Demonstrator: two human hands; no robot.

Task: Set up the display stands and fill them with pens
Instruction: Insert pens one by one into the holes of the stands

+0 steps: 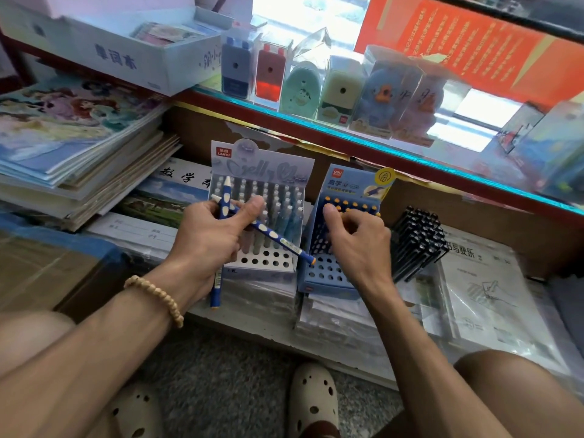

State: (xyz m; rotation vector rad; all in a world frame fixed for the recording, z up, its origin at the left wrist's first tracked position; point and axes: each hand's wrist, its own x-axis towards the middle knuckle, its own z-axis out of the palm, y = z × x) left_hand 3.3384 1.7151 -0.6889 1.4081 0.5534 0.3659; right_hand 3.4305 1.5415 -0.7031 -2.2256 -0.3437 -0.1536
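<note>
Two display stands stand side by side on wrapped paper stacks. The pale grey stand (265, 263) on the left holds several light pens in its back rows. The blue stand (328, 276) on the right holds several dark blue pens with orange tips. My left hand (205, 238) grips two dark blue pens (278, 238) with white dots, one upright and one slanting right. My right hand (357, 241) hovers over the blue stand with curled fingers among its pens; what it pinches is hidden.
A bundle of black pens (417, 241) lies right of the blue stand. Stacked notebooks (79, 153) fill the left. A glass counter edge (347, 134) runs above, with boxed sharpeners (268, 74) on it. Wrapped paper packs (486, 295) lie at the right.
</note>
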